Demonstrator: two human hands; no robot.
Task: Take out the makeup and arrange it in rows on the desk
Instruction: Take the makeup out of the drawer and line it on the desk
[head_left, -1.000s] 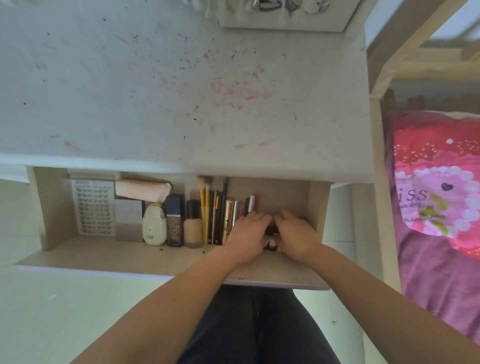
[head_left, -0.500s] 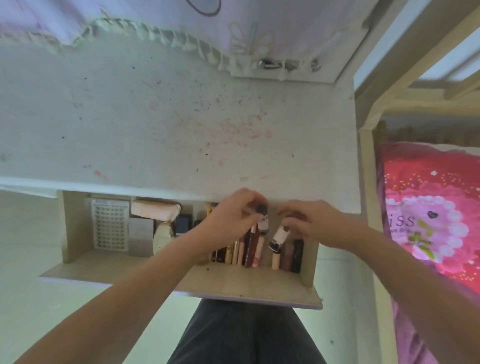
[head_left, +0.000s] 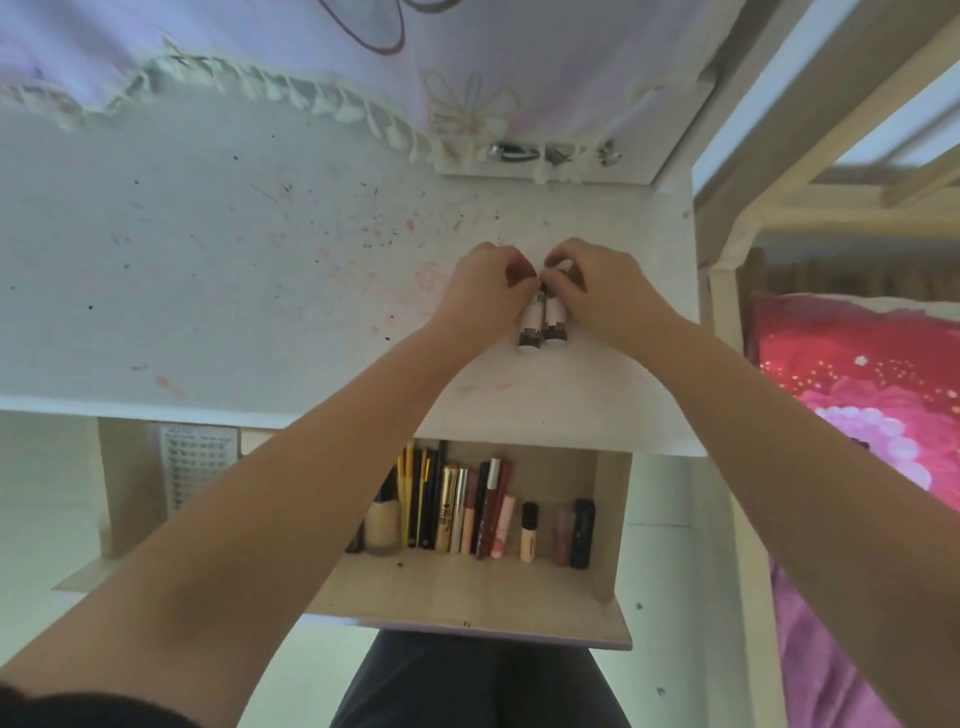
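Two small white makeup tubes lie side by side on the white desk (head_left: 218, 270), toward its right side. My left hand (head_left: 485, 288) pinches the top of the left tube (head_left: 531, 326). My right hand (head_left: 597, 288) pinches the top of the right tube (head_left: 555, 321). The two hands touch at the fingertips, which hide the tubes' caps. Below the desk edge the open drawer (head_left: 467, 597) holds a row of makeup: a foundation bottle (head_left: 383, 525), brushes and pencils (head_left: 418, 493), a gold tube (head_left: 448, 506), lip glosses (head_left: 491, 512), a small concealer (head_left: 529, 530) and a dark lipstick (head_left: 582, 532).
A frilled curtain (head_left: 260, 88) hangs along the desk's back edge. A white perforated sheet (head_left: 200, 467) lies in the drawer's left part, partly under my left arm. A bed with a pink flowered cover (head_left: 857, 415) stands right of the desk behind a wooden frame (head_left: 724, 364).
Both hands rose from the drawer, each with a white tube, and moved forward onto the desk's right side. The tubes now lie together on the surface. The view tilted up.
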